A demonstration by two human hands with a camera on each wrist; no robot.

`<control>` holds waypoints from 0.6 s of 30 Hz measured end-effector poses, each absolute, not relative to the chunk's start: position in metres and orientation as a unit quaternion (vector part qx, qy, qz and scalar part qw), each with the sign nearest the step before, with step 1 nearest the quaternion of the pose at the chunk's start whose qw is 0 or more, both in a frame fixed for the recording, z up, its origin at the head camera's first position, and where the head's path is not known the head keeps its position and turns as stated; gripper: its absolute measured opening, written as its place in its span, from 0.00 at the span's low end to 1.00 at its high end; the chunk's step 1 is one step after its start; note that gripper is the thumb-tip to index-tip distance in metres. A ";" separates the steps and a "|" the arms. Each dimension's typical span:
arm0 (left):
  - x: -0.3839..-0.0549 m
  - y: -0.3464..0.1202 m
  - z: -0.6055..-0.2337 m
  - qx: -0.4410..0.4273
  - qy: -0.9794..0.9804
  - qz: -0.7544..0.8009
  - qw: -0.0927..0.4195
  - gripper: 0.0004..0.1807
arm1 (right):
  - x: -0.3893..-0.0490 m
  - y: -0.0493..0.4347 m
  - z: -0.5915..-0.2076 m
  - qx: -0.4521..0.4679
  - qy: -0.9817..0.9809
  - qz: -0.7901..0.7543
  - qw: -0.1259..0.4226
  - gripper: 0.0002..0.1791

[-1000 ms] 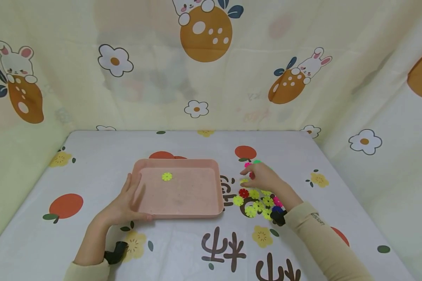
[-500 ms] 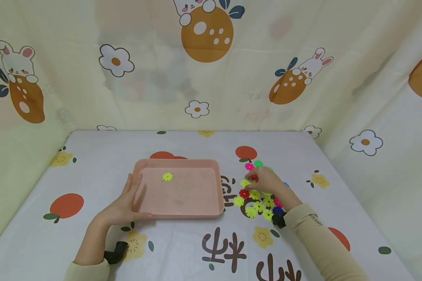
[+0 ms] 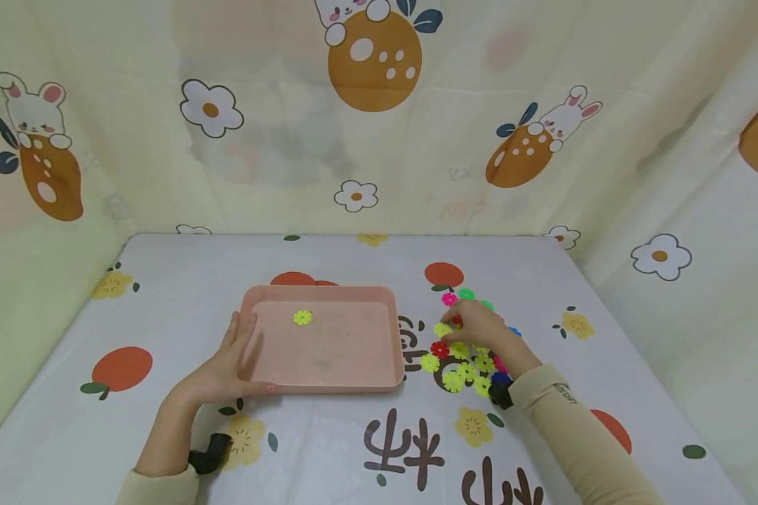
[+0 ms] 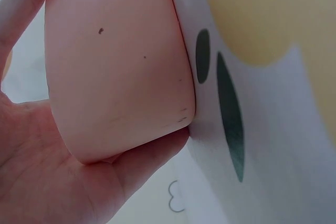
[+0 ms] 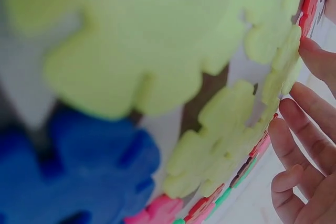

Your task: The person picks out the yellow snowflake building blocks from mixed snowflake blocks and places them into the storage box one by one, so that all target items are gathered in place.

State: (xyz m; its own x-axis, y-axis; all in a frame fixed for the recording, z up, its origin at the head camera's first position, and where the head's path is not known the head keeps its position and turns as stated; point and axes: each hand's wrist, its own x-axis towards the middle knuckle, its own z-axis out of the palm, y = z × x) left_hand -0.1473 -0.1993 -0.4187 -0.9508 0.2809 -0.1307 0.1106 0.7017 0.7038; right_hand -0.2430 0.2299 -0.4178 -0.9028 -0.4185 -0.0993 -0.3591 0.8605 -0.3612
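My left hand [image 3: 217, 372] holds the near-left corner of a pink tray [image 3: 347, 351], fingers along its left side and thumb at the front edge. In the left wrist view, the tray's outer wall [image 4: 121, 72] sits between thumb and fingers. One yellow-green snowflake disc [image 3: 302, 318] lies in the tray. On the right, my right hand [image 3: 480, 326] is over a pile of snowflake discs, pinching a yellow-green disc [image 3: 442, 330] between thumb and index finger. The right wrist view shows this disc [image 5: 287, 66] at the fingertips, the other fingers loosely bent.
Around the right hand lie several more discs: yellow-green [image 3: 452, 381], red [image 3: 439, 349], pink [image 3: 449, 299], green [image 3: 466, 294] and dark blue [image 3: 500, 379]. Part of the pile is hidden under the hand and wrist. A printed white cloth [image 3: 316, 449] covers the table; a patterned curtain [image 3: 278, 168] hangs behind.
My right hand has lowered slightly and its thumb and index finger have closed in on the yellow-green disc. The left hand and tray have stayed put.
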 end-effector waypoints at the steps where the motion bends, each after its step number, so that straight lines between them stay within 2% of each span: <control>1: -0.147 -0.199 -0.419 0.109 0.915 0.372 0.115 0.69 | -0.243 0.230 -0.418 -0.203 0.960 -0.171 0.088 0.19; 18: -0.147 -0.199 -0.418 0.115 0.912 0.378 0.113 0.69 | -0.248 0.226 -0.418 -0.191 0.967 -0.144 0.093 0.19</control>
